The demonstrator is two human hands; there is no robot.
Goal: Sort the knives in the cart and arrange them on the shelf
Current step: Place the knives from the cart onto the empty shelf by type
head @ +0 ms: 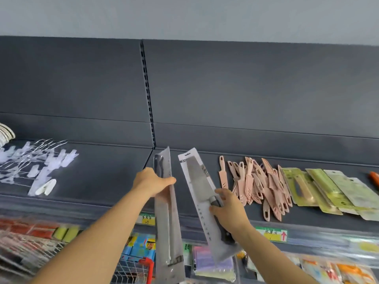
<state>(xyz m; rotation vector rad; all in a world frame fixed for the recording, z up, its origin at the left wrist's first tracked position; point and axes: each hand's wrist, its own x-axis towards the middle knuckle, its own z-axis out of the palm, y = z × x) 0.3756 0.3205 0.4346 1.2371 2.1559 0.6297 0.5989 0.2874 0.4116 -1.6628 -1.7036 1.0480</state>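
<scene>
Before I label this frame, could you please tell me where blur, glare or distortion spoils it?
Head view: the wide lens bows the shelf; goods below are blur-smeared; the clear knife pack in the left hand carries a dull sheen; the cleaver pack in the right hand and the pink knives look fairly sharp.

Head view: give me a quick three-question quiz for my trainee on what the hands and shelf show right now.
1. True or false: the left hand and the right hand each hold a packaged knife.
2. Which lies nearest the right hand on the dark grey metal shelf? A. the pile of small pink sheathed knives B. yellow-green card packs C. clear plastic hooks
3. Fill in: the right hand grips the broad steel cleaver on its white card at its black ____.
Key: 1 true; 2 A; 3 handle.
</scene>
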